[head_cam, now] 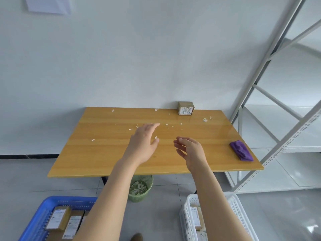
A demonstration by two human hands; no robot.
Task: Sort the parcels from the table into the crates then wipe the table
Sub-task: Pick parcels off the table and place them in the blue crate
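One small brown cardboard parcel with white labels stands at the far edge of the wooden table, right of centre. My left hand and my right hand reach out above the table's middle, both empty with relaxed fingers. A folded purple cloth lies near the table's right edge. Small white paper scraps are scattered over the tabletop. On the floor, a blue crate at the lower left and a white crate at the lower right each hold labelled parcels.
A green waste basket with paper scraps stands under the table's front edge. A white metal shelf rack rises close to the table's right side. A white wall backs the table. The floor is grey tile.
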